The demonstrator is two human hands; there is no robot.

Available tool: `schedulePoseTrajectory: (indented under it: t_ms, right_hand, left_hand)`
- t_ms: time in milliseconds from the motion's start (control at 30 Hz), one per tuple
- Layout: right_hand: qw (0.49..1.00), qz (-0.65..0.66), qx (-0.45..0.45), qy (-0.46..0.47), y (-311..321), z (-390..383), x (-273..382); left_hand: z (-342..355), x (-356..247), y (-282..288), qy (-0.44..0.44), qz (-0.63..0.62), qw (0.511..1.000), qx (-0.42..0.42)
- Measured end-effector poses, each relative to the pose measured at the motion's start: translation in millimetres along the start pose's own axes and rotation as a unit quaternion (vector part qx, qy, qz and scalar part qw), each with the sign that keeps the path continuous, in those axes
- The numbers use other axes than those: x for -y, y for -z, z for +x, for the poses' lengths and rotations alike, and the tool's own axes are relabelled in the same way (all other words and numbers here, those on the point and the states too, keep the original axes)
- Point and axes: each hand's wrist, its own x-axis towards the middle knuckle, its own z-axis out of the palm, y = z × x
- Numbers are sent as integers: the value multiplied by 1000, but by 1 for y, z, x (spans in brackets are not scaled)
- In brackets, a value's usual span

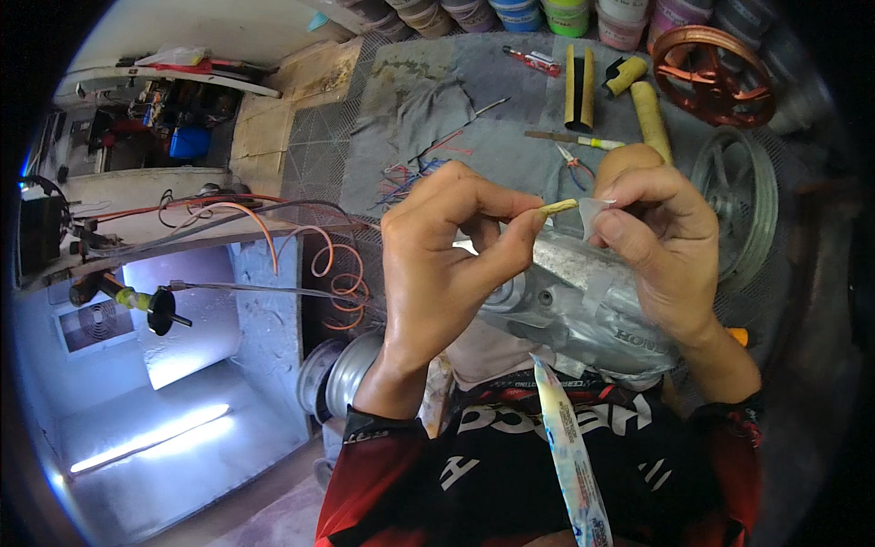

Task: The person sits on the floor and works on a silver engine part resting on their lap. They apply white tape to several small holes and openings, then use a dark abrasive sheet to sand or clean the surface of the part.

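Presently | my left hand (451, 242) pinches yellow twisted strip (560, 207) | my right hand (670, 246) pinches whitish film (592, 217) | strip between both

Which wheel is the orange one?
The orange wheel is at the top right, beyond the right hand. Its coppery colour sets it apart: the wheel below it and the wheel rims by the left forearm are grey.
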Motion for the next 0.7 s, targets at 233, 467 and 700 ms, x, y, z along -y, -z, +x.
schedulePoseTrajectory:
  t_ms: [233, 467, 700]
  right_hand:
    - [998, -29, -34, 53, -16, -9, 1]
    - [991, -104, -39, 76, -14, -14, 2]
    - [955, -208, 16, 210, -6, -8, 2]
  left_hand:
    - [-7, -10, -4, -41, 17, 999, -5]
    - [-11, -13, -4, -57, -6, 998, -8]
    - [-11, -12, 0, -3, -74, 997, 35]
